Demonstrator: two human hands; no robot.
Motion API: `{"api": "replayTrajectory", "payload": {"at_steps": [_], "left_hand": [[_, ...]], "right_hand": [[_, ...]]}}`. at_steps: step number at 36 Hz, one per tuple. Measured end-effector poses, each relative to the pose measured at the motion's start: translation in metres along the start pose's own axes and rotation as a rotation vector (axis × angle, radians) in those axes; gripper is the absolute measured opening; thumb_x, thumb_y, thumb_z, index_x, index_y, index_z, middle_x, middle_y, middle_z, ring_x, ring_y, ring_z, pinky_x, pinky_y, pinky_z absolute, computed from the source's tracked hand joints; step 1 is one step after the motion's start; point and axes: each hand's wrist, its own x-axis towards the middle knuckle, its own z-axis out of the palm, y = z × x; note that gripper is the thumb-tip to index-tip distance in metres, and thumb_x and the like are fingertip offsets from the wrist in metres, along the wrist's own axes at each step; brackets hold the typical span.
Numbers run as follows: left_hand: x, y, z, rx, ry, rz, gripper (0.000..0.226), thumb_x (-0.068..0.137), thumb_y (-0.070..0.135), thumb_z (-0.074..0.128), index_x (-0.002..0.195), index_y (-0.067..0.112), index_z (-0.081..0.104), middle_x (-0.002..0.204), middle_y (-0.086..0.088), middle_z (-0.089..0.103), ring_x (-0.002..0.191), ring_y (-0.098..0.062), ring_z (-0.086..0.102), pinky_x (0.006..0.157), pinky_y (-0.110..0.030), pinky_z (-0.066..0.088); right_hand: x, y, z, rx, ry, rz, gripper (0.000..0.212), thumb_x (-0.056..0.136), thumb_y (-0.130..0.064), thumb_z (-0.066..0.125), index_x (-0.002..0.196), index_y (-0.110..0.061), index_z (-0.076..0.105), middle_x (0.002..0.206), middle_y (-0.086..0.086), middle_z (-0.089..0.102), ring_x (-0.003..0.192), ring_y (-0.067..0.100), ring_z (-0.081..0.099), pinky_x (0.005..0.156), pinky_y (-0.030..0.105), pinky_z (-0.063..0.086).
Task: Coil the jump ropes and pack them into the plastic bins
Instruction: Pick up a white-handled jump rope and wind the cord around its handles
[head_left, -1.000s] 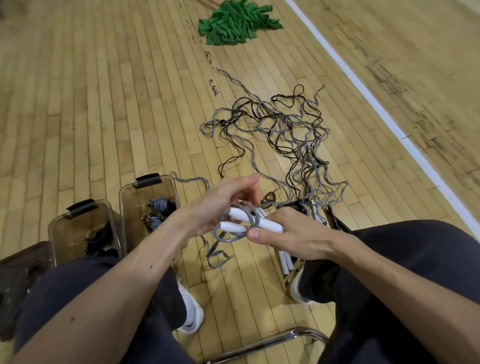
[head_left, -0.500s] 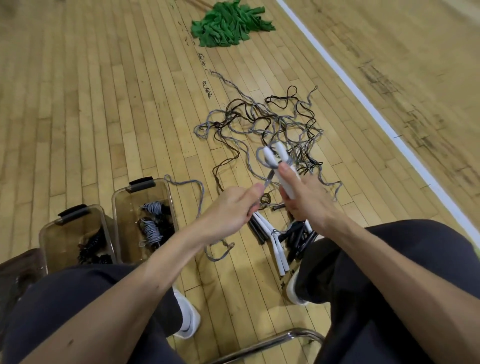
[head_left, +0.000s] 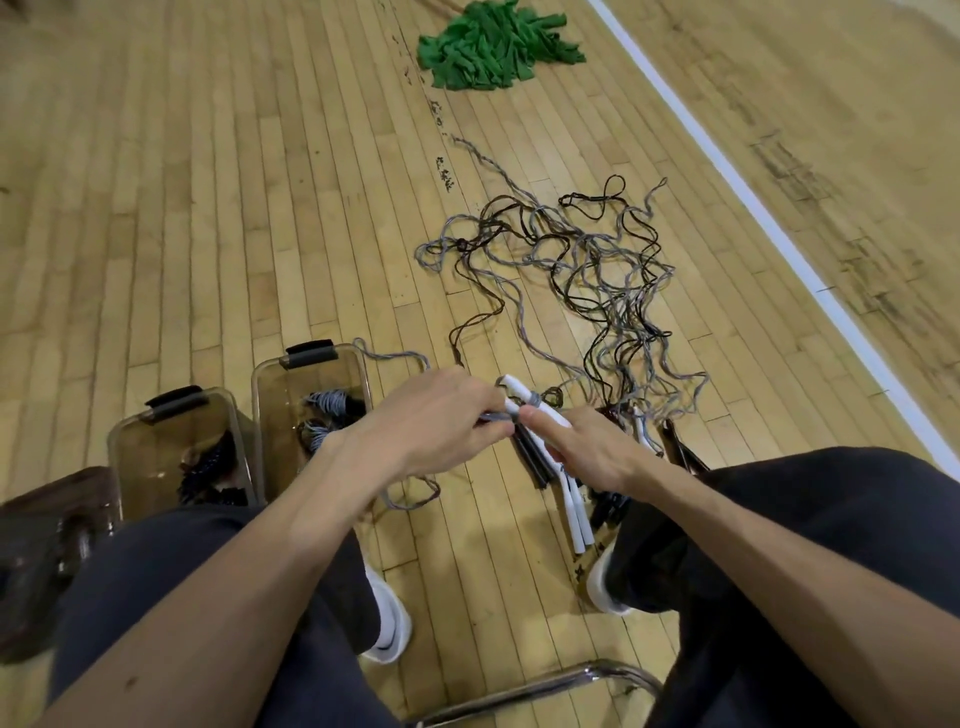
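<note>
Closest to us, the chrome chair frame (head_left: 545, 686) curves between our dark-trousered knees, and white shoes (head_left: 389, 623) sit on the wooden floor (head_left: 156, 208) by our legs. Just past the knees our two hands meet. The right hand (head_left: 587, 452) is clasped round a pair of white handles (head_left: 524, 400), whose tips poke out up and to the left. The left hand (head_left: 436, 415) has its fingers bunched, pinching the grey cord (head_left: 493, 415) right where it wraps those handles, and more of that cord trails down to the boards below. Under the right hand lie loose handles (head_left: 576, 519), white and black, flat on the floor. Off to the left two clear plastic bins stand side by side. The right-hand bin (head_left: 311, 364) holds grey coils, the left-hand bin (head_left: 171, 415) black ones. Beyond the hands a tangle of ropes (head_left: 587, 260), grey and black, sprawls across the boards. Farthest off, a green cloth pile (head_left: 493, 47) sits near a white line (head_left: 779, 223).
</note>
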Motion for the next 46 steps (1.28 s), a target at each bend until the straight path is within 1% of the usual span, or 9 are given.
{"api": "replayTrajectory", "payload": {"at_steps": [6,16,24,27,30,32,35,38,46], "left_hand": [[0.001,-0.012,-0.004,0.030,-0.039,0.053,0.025,0.096,0.054,0.055,0.080,0.035,0.061,0.061,0.014,0.049,0.060,-0.003,0.046,0.055,-0.027,0.035],[0.007,-0.022,0.001,-0.162,-0.124,0.023,0.024,0.093,0.053,0.060,0.094,0.036,0.076,0.088,0.016,0.072,0.084,-0.005,0.063,0.078,-0.042,0.053],[0.010,-0.014,0.010,-0.348,-0.179,0.042,0.029,0.091,0.051,0.062,0.086,0.027,0.077,0.065,0.006,0.060,0.061,-0.014,0.051,0.063,-0.038,0.043],[0.011,-0.016,0.008,-0.614,-0.147,0.017,0.036,0.087,0.057,0.061,0.070,0.027,0.073,0.063,-0.017,0.048,0.058,-0.031,0.042,0.058,-0.040,0.039],[0.013,-0.013,0.000,-0.834,-0.072,0.020,0.059,0.087,0.049,0.060,0.073,-0.007,0.063,0.060,-0.027,0.037,0.056,-0.024,0.031,0.053,-0.030,0.029],[0.016,-0.011,-0.003,-0.942,-0.049,0.020,0.058,0.084,0.050,0.062,0.074,-0.007,0.066,0.066,-0.031,0.047,0.060,-0.021,0.039,0.058,-0.028,0.034],[0.020,-0.010,0.000,-1.009,-0.025,0.042,0.021,0.082,0.022,0.081,0.067,0.019,0.067,0.070,-0.003,0.058,0.068,-0.011,0.052,0.064,-0.025,0.042],[0.023,-0.008,0.005,-1.125,-0.021,0.011,0.034,0.078,-0.008,0.061,0.072,0.025,0.067,0.072,0.010,0.055,0.063,-0.012,0.042,0.055,-0.030,0.029],[0.028,0.011,0.018,-1.153,-0.043,-0.187,0.039,0.106,0.039,0.036,0.081,0.012,0.047,0.056,0.003,0.031,0.048,-0.011,0.024,0.047,-0.026,0.022]], "right_hand": [[-0.002,0.002,0.010,-0.088,-0.184,-0.001,0.072,0.083,-0.084,0.035,0.068,-0.015,0.050,0.057,-0.001,0.046,0.051,0.017,0.039,0.056,0.029,0.036],[-0.016,-0.009,0.013,-0.179,-0.317,-0.023,0.069,0.083,-0.081,0.034,0.072,-0.014,0.047,0.067,0.006,0.044,0.060,0.019,0.038,0.063,0.032,0.038],[-0.031,-0.014,0.012,-0.309,-0.332,-0.052,0.064,0.091,-0.076,0.036,0.070,-0.015,0.039,0.067,0.005,0.038,0.059,0.018,0.033,0.060,0.033,0.033],[-0.038,-0.017,0.006,-0.206,-0.319,-0.116,0.071,0.087,-0.083,0.035,0.071,-0.014,0.044,0.065,0.005,0.040,0.058,0.018,0.035,0.060,0.033,0.035],[-0.044,-0.023,0.000,-0.027,-0.257,-0.187,0.069,0.086,-0.081,0.036,0.067,-0.016,0.046,0.060,0.003,0.044,0.055,0.016,0.037,0.058,0.028,0.037],[-0.046,-0.030,-0.004,0.043,-0.197,-0.238,0.066,0.084,-0.079,0.035,0.063,-0.017,0.045,0.056,-0.002,0.046,0.050,0.012,0.038,0.055,0.022,0.037],[-0.048,-0.038,-0.011,0.193,-0.153,-0.271,0.070,0.083,-0.075,0.039,0.065,-0.007,0.045,0.058,0.003,0.044,0.048,0.012,0.035,0.048,0.019,0.034],[-0.049,-0.040,-0.015,0.337,-0.166,-0.258,0.068,0.090,-0.070,0.042,0.070,-0.005,0.046,0.061,0.007,0.037,0.050,0.015,0.030,0.046,0.025,0.026],[-0.044,-0.046,-0.024,0.585,-0.079,-0.142,0.059,0.088,-0.068,0.035,0.077,-0.011,0.044,0.056,-0.005,0.029,0.046,0.011,0.022,0.046,0.022,0.018]]}}
